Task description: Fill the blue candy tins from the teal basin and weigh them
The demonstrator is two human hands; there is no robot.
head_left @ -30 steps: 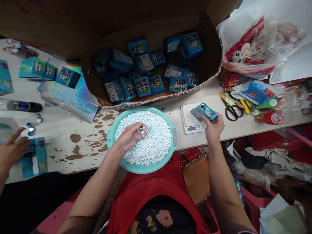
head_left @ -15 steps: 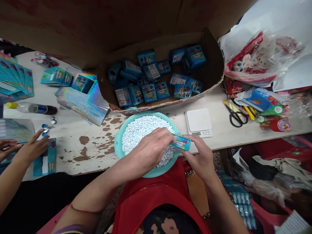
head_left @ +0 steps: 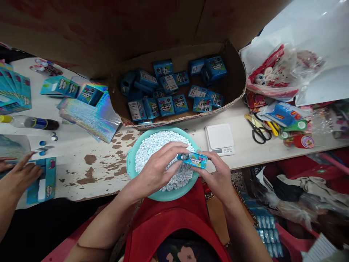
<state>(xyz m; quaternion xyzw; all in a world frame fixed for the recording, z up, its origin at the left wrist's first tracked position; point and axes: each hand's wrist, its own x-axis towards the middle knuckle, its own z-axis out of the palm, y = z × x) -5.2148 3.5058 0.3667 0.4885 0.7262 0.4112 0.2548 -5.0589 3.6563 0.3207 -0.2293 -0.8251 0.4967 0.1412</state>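
Observation:
Over the basin, my right hand (head_left: 216,173) holds a small blue candy tin (head_left: 198,160) labelled "Caramelo Macizo" by its right end, thumb and fingers on opposite edges. My left hand (head_left: 159,165) is at the tin's other end, thumb and fingers apart around it with nothing visibly pinched; whether they touch the tin I cannot make out. A dark greyish patch shows at that end. Below both hands, a turquoise basin (head_left: 130,162) is full of small pale candies (head_left: 160,140).
Behind the basin stands a cardboard box (head_left: 234,96) with several blue candy boxes (head_left: 165,105). A white scale (head_left: 219,136) and scissors (head_left: 259,131) lie rightward. A co-worker's hand (head_left: 23,174) is over blue packaging (head_left: 50,178) at left, near a bottle (head_left: 32,122).
My left hand has drawn back slightly left, its closed fingers now spread, uncovering the tin's left end. The tin and right hand have shifted a little left in view.

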